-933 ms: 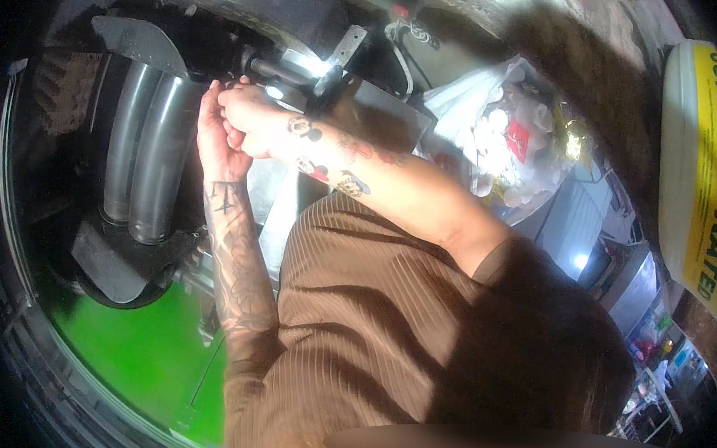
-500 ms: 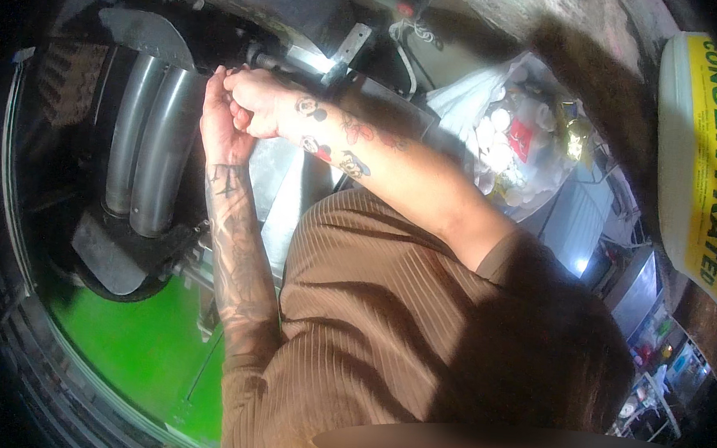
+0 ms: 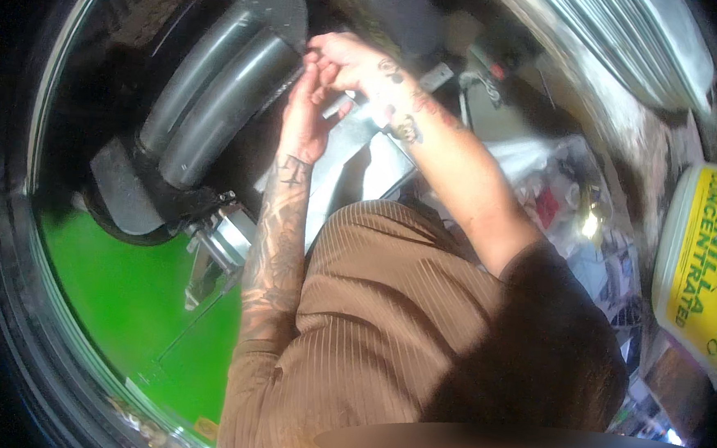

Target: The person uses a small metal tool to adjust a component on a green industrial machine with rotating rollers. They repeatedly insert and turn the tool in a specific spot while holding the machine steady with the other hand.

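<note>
My left hand [image 3: 306, 121] is raised beside the right-hand grey roller [image 3: 230, 105], its fingers pointing up and its thumb held apart. Just above it, my right hand [image 3: 341, 61] has its fingers bent together, and their tips meet or nearly meet those of the left. Whatever may be between the right fingertips is too small to make out. A second grey roller [image 3: 199, 83] runs alongside the first, between a dark upper end plate [image 3: 275, 1] and a lower one [image 3: 127, 189]. Below my hands lies a bright metal sheet [image 3: 370, 163].
A bright green surface [image 3: 115, 308] spreads below the rollers, with a metal bracket [image 3: 222, 236] at its edge. To the right are a clear plastic bag [image 3: 534, 165] of mixed items and a white jug with a yellow label [image 3: 697, 261]. Pale stacked rims [image 3: 632, 44] stand at upper right.
The view has swung, so rollers and hands now appear farther right and the jug lower. My left thumb has come away from the right hand, and the two hands overlap less.
</note>
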Demonstrator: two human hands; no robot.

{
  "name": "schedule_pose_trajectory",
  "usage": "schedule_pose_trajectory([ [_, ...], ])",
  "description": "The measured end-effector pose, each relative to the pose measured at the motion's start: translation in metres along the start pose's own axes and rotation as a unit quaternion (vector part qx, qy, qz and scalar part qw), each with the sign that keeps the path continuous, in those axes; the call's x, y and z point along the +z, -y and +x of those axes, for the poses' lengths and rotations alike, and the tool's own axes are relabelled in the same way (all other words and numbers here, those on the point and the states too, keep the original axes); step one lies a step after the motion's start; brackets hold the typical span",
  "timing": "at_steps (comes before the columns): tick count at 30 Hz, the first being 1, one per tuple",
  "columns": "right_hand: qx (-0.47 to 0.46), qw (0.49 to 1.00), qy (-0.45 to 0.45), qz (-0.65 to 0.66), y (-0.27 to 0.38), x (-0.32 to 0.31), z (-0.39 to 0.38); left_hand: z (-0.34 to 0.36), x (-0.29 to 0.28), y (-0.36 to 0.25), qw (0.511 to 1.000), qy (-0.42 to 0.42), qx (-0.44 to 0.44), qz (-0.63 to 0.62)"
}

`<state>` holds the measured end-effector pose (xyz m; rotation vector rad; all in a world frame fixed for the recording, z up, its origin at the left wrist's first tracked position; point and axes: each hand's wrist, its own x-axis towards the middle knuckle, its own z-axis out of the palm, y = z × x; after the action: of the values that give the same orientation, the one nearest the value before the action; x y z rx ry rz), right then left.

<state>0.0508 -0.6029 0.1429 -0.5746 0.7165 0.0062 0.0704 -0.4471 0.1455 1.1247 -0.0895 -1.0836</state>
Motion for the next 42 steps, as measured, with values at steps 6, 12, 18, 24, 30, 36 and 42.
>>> schedule_pose_trajectory([
  [6, -0.007, 0.978, -0.038, -0.204, 0.013, -0.001, 0.009, -0.042, -0.059, 0.003, 0.995, -0.059, -0.009, 0.074],
  [12, -0.032, 0.992, -0.001, -0.120, -0.025, -0.011, -0.046, -0.076, -0.102, 0.022, 0.989, -0.113, -0.045, 0.083],
  [18, 0.012, 0.995, -0.003, -0.099, 0.014, 0.001, -0.012, -0.053, -0.078, 0.021, 0.991, -0.062, -0.053, 0.110],
  [24, -0.102, 0.924, -0.040, -0.367, -0.001, -0.010, 0.007, -0.053, -0.088, 0.016, 0.990, -0.050, -0.013, 0.135],
  [30, -0.143, 0.950, 0.023, -0.277, -0.044, -0.036, -0.086, -0.092, -0.137, 0.032, 0.978, -0.181, 0.019, 0.101],
  [36, -0.140, 0.983, -0.016, -0.122, -0.117, -0.042, -0.135, -0.080, -0.083, 0.035, 0.980, 0.050, 0.029, 0.190],
  [42, -0.088, 0.974, 0.096, -0.188, -0.124, -0.048, -0.142, -0.069, -0.035, 0.024, 0.993, 0.082, 0.005, 0.081],
])
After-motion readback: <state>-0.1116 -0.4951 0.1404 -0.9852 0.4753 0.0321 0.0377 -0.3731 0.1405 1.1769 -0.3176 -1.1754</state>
